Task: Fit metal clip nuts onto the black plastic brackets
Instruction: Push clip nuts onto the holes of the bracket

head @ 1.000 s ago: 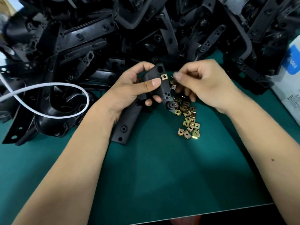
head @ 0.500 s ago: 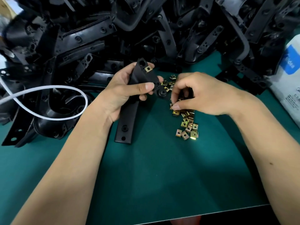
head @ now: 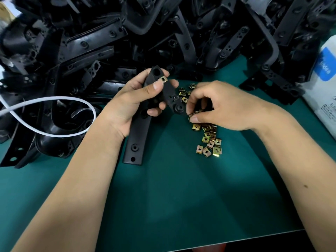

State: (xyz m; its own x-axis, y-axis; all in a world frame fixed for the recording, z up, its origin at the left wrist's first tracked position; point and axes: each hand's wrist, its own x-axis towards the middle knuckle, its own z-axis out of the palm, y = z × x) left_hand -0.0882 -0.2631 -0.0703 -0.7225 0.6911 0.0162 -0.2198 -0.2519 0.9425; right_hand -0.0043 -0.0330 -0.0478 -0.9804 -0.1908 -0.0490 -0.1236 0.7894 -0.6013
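My left hand (head: 134,104) grips a long black plastic bracket (head: 138,139) near its upper end, thumb across the front. One brass clip nut (head: 164,80) sits fitted on that upper end. The bracket's lower end rests on the green mat (head: 181,197). My right hand (head: 220,106) is down over a scatter of loose clip nuts (head: 209,140), its thumb and fingertips pinching one clip nut (head: 191,117) at the pile's top edge, just right of the bracket's round boss.
A big heap of black brackets (head: 109,42) fills the back and left of the mat. A white cable (head: 54,115) loops over the heap at left. A white and blue package (head: 325,84) stands at the right edge. The mat's front edge runs along the bottom.
My right hand dropped from the bracket's top onto the nut pile and closed its fingertips on a nut. My left hand turned the bracket, swinging the fitted nut up and left.
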